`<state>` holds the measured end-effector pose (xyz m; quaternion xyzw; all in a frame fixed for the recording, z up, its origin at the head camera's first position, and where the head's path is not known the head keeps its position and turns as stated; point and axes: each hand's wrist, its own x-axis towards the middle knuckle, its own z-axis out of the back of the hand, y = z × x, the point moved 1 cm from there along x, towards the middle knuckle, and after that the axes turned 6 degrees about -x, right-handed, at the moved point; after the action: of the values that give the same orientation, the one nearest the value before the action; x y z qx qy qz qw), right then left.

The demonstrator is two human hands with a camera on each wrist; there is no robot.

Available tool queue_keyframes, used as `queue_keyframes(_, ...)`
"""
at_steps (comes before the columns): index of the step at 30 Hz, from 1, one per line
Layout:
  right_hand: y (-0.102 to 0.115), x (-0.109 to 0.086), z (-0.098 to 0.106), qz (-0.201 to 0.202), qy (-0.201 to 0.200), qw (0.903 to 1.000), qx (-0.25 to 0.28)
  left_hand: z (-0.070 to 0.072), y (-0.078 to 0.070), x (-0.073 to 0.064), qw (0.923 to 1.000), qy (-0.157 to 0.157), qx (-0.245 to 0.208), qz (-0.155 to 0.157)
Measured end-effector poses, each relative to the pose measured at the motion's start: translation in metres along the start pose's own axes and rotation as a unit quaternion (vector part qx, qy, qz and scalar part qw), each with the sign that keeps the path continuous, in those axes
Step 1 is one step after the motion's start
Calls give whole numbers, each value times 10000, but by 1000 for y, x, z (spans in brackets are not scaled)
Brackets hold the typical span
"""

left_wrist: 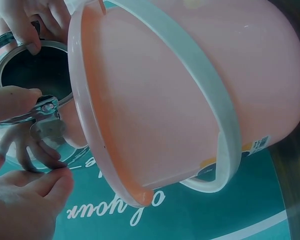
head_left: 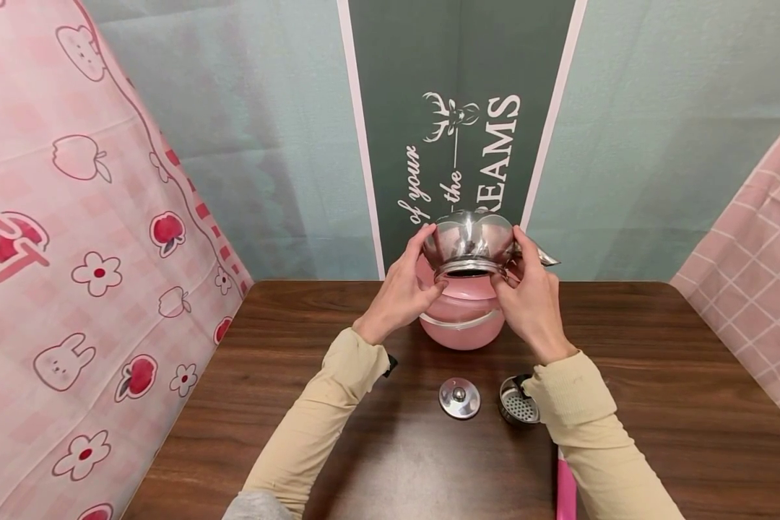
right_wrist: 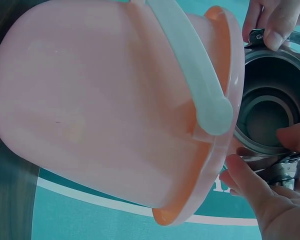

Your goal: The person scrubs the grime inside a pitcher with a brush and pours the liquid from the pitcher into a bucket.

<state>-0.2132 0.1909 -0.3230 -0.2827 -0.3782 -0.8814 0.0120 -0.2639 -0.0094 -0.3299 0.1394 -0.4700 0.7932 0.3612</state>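
A shiny stainless steel teapot [head_left: 468,240] is tipped forward over the pink bucket [head_left: 463,336], its open mouth facing down toward it. My left hand [head_left: 399,292] grips the teapot's left side, thumb at the rim. On the opposite side my right hand [head_left: 534,300] holds it near the spout [head_left: 547,255], the thumb again by the rim. Inside, the teapot's dark hollow [right_wrist: 267,112] shows in the right wrist view. A metal handle [left_wrist: 15,119] hinges at its rim in the left wrist view. The bucket stands upright with its pale handle [left_wrist: 210,95] hanging down.
A round metal lid [head_left: 459,398] with a knob lies on the brown wooden table [head_left: 637,339]. Beside it, a perforated strainer [head_left: 518,403] sits partly behind my right sleeve. A bright pink object [head_left: 566,487] pokes out under that forearm. Printed cloths [head_left: 286,144] hang behind and at both sides.
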Motion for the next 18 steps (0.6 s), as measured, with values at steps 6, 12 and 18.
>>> queue_keyframes(6, 1, -1, 0, -47, -23, 9999, 120, 0, 0, 0, 10000, -13, 7, -17)
queue_keyframes(12, 1, -2, 0, -29, -68, 9998, 190, -1, -1, 0, 9999, -42, 81, -89)
queue_keyframes(18, 0, -1, 0, 31, -125, 9996, 241, -1, -1, -1, 9997, -128, 129, -189)
